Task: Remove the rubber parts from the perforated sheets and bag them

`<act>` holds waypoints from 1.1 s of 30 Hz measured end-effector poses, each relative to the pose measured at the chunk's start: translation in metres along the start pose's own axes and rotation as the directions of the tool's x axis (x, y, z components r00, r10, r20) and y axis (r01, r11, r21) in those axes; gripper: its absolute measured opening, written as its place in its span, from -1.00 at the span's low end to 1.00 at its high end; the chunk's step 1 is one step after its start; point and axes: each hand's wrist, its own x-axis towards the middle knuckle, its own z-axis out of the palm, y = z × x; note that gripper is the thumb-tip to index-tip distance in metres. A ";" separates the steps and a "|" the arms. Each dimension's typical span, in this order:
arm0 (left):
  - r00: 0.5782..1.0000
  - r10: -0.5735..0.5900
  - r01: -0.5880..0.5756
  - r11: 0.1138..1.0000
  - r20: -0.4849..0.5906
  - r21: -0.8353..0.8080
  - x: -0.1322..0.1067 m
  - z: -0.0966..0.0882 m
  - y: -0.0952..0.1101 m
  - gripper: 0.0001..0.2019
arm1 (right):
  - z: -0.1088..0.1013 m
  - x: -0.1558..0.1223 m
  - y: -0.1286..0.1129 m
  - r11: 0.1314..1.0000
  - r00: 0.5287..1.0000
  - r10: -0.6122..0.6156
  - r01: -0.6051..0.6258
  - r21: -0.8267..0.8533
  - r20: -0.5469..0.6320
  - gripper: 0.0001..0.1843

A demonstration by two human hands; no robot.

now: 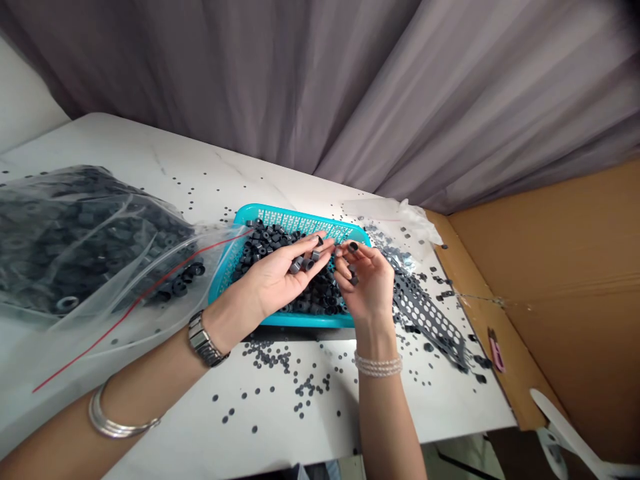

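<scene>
The left hand (280,275), palm up and open, bears several black cylindrical pieces (307,264); the right hand (371,280) grips another black piece (353,247) in its fingertips. Below both we see a blue basket (310,321) of similar pieces; flanking it on the surface (280,433), a clear bag (90,247) and a perforated sheet (431,319).

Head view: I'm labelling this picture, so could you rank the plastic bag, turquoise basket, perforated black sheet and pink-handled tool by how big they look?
Largest to smallest:
1. Plastic bag, though the left edge cuts it off
2. Turquoise basket
3. Perforated black sheet
4. Pink-handled tool
</scene>
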 end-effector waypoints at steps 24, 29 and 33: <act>0.997 0.047 -0.055 0.992 0.067 0.117 -0.005 0.005 0.004 -0.53 | 0.010 -0.002 0.010 0.979 0.997 -0.058 0.065 -0.193 0.042 -0.78; 0.993 0.085 -0.093 0.990 0.084 0.106 -0.004 0.003 0.007 -0.52 | 0.012 -0.004 0.015 0.920 0.988 -0.125 0.150 -0.361 0.090 -0.74; 0.992 0.087 -0.096 0.991 0.093 0.095 -0.003 0.000 0.009 -0.52 | 0.010 -0.004 0.013 0.869 0.980 -0.169 0.200 -0.452 0.108 -0.76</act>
